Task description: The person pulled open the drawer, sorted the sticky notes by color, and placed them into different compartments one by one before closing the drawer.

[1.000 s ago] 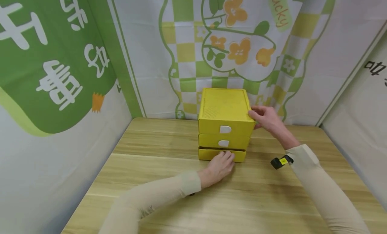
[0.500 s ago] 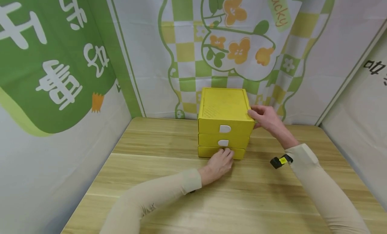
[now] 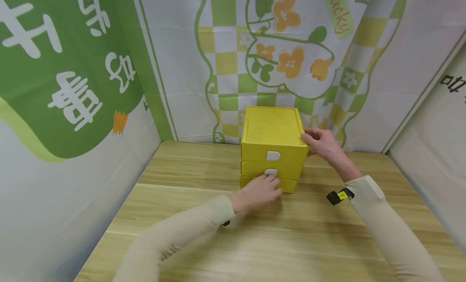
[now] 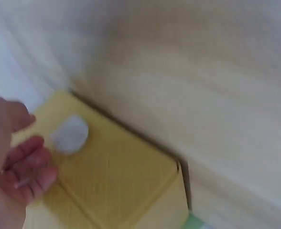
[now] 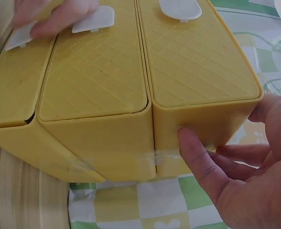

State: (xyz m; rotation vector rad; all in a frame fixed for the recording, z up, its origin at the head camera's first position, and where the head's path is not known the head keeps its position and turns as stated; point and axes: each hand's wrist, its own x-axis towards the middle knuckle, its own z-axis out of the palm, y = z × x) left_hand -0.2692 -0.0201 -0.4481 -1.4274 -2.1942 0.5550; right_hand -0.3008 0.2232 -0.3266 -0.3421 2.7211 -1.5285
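Observation:
A yellow three-tier drawer box (image 3: 274,126) stands at the back of the table, each drawer bearing a white tab handle. All three drawers look pushed in; the bottom drawer (image 3: 289,186) is partly covered by my left hand (image 3: 258,191). That hand's fingertips overlap the lower edge of the middle handle (image 3: 271,171). In the left wrist view, its loosely bent fingers (image 4: 35,167) stand beside a handle (image 4: 71,135), with the thumb apart. My right hand (image 3: 322,144) holds the box's upper right edge, thumb on top and fingers (image 5: 202,164) against the side wall.
The wooden table (image 3: 182,168) reaches back to a patterned cloth wall (image 3: 225,63) close behind the box. A green and white printed cloth (image 3: 113,71) hangs at the left, a pale one at the right. A black strap (image 3: 340,196) hangs at the right wrist.
The bottom drawer, slightly out a second ago, has been pushed in. My left hand has then risen from it to the middle handle. The right hand has stayed on the box edge.

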